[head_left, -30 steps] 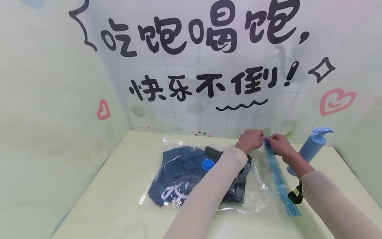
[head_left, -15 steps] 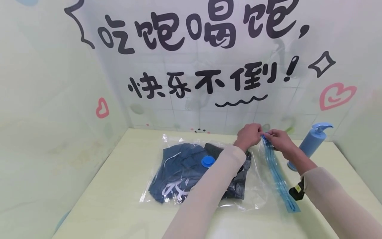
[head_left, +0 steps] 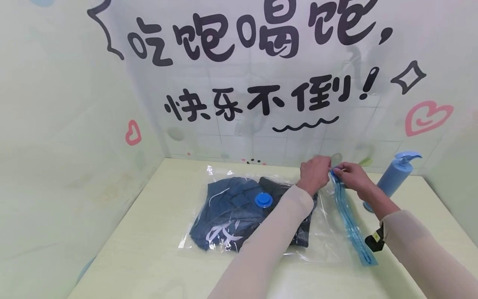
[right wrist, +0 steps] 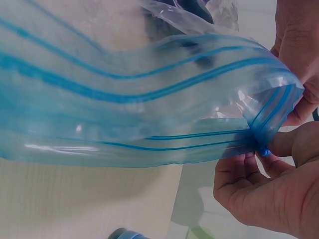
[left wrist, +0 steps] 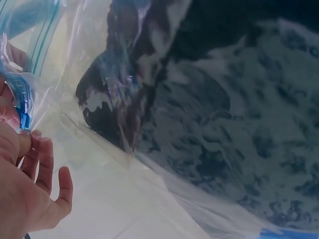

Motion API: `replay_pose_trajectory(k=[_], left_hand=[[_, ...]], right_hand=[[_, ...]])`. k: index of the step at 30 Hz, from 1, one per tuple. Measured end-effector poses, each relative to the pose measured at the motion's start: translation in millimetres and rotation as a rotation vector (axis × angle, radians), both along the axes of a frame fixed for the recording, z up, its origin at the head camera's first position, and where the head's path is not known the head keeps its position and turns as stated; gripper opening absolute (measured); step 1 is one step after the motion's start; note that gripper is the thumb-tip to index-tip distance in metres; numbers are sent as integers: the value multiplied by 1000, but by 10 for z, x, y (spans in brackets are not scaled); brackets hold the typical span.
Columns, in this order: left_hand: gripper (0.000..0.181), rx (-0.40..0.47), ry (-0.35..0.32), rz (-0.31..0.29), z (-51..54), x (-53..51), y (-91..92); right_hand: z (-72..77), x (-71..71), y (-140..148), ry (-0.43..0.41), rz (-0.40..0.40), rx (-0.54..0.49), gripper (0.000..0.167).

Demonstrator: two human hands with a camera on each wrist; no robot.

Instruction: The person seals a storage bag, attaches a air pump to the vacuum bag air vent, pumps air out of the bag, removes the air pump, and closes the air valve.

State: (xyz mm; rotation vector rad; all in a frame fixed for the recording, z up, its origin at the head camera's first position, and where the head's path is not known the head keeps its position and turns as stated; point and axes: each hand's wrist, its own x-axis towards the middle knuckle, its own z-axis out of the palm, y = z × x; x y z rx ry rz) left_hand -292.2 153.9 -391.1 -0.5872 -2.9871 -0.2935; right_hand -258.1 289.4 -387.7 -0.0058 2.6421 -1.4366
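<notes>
A clear vacuum storage bag (head_left: pixel 325 245) lies on the table with folded dark blue and black clothes (head_left: pixel 231 207) inside. A round blue valve (head_left: pixel 263 200) sits on its top. Along its right end runs the blue zip strip (head_left: pixel 351 228), its mouth gaping in the right wrist view. At the strip's far corner, my left hand (head_left: pixel 315 172) pinches the bag's edge. Close beside it, my right hand (head_left: pixel 352 176) pinches the small blue zip slider (right wrist: pixel 262 147) between thumb and fingers. The left wrist view shows both hands meeting at this slider (left wrist: pixel 24 119).
A blue pump bottle (head_left: pixel 395 176) stands right of the bag, behind my right forearm. The pale table (head_left: pixel 149 249) meets a printed wall (head_left: pixel 239 145) at the back and side walls at left and right.
Both hands stay at the bag's far corner with only slight shifts. The head view has moved a little; the bag and bottle keep their places.
</notes>
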Motion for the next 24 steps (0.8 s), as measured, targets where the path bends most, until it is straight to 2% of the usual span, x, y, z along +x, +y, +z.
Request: replay_pose_trajectory(k=[7,16,24], left_hand=[[15,-15,5,14,-4,51,37],[14,-4,-1,36,-48,38,61],[12,-2,-3,23,-60,47,84]], right_hand=[[-21,34,66,9,46,-5,28],[-43,66,74,20,71,11,27],[-58,122,96,-24,67,6,26]])
